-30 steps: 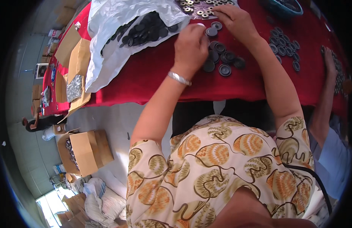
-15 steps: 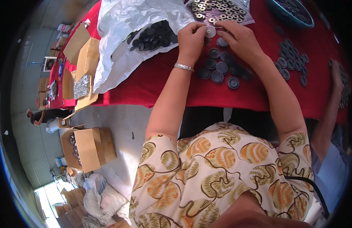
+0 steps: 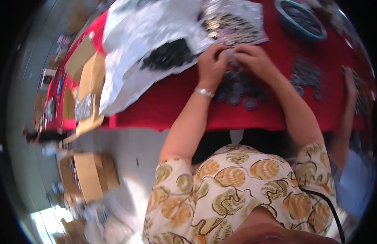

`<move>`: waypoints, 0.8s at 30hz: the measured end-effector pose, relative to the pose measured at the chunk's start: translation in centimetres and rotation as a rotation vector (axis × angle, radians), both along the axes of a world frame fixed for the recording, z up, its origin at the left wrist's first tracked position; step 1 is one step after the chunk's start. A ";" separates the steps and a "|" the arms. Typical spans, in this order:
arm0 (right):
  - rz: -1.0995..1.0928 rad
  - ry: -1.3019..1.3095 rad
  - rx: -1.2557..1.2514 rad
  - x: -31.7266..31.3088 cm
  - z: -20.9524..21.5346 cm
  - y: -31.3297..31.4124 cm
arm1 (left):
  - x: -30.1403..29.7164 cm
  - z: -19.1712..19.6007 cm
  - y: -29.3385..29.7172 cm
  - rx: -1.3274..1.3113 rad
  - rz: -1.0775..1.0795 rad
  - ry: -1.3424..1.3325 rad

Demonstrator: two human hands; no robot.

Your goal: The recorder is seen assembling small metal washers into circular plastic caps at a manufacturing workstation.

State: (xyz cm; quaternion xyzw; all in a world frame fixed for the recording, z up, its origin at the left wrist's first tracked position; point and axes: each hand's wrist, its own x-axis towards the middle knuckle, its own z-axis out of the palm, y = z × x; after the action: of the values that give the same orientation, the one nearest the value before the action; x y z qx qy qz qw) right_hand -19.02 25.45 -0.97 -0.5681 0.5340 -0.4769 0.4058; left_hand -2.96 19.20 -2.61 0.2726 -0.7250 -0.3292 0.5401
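Head view: L hand (image 3: 211, 67) & R hand (image 3: 257, 63) grips pinch blurry pale pc. (image 3: 230, 57) over red desk (image 3: 156, 116); grey discs (image 3: 237, 88) near, poss. done; black discs (image 3: 169, 55) remain in white bag (image 3: 125, 69), left.

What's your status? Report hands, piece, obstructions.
Left hand and right hand close together, small pale piece between them, grip too blurred to confirm. Dark discs on near side. Clear bag of small rings just beyond. Nothing seen blocking.

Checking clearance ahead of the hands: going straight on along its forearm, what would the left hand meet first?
The left hand would probably meet the clear bag of small gold-toned pieces first, though blur leaves the height and gap unclear.
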 end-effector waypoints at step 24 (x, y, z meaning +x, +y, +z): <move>-0.767 -0.265 -0.405 -29.8 14.9 10.9 | 1.0 -3.1 -1.6 0.181 -0.082 -0.104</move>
State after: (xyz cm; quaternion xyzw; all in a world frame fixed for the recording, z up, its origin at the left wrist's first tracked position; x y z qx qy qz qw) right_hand -48.86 36.31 13.89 -0.3314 0.5452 -0.7562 0.1453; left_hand -1.97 17.56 -5.71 0.3071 -0.7300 -0.4004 0.4610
